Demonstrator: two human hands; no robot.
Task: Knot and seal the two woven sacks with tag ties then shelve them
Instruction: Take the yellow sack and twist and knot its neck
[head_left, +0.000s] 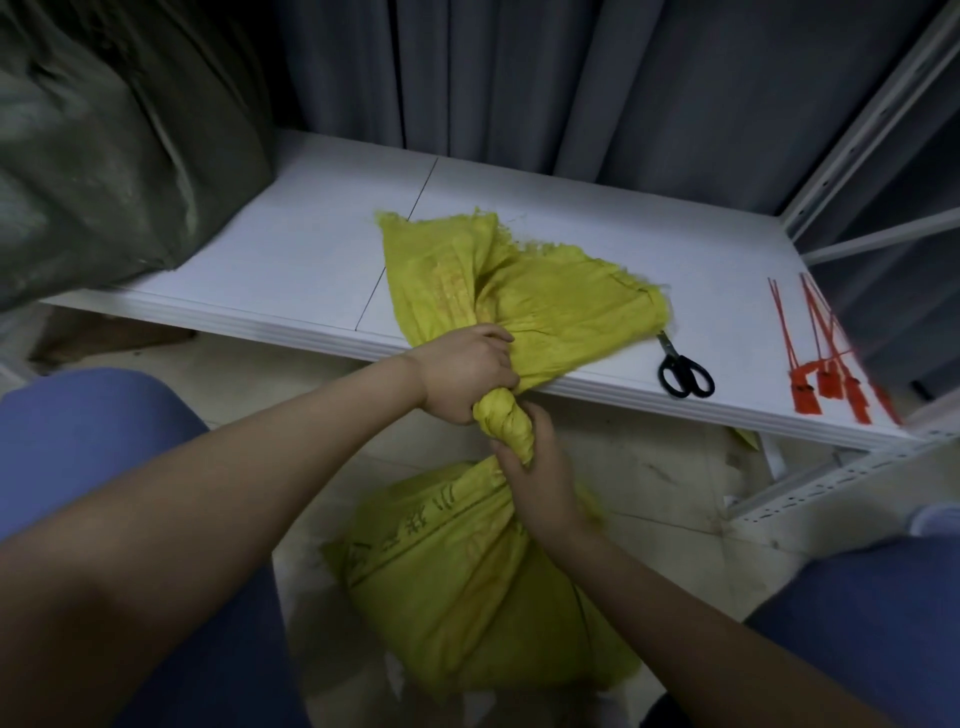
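Note:
A full yellow woven sack (467, 587) stands on the floor between my knees. Its neck is twisted into a tight rope, and the loose mouth fans out over the front of the white shelf (291, 260). My left hand (467, 371) grips the upper part of the twisted neck at the shelf edge. Just below it, my right hand (535, 467) grips the lower part of the twist above the sack's body. Several red tag ties (831, 364) lie at the shelf's right end. A grey-green woven sack (104, 156) sits on the shelf at the far left.
Black scissors (683, 371) lie on the shelf between the sack mouth and the ties. Grey curtains hang behind the shelf. A white metal upright (872, 119) of the rack rises at the right, with a perforated rail (841, 478) low down beside my right knee.

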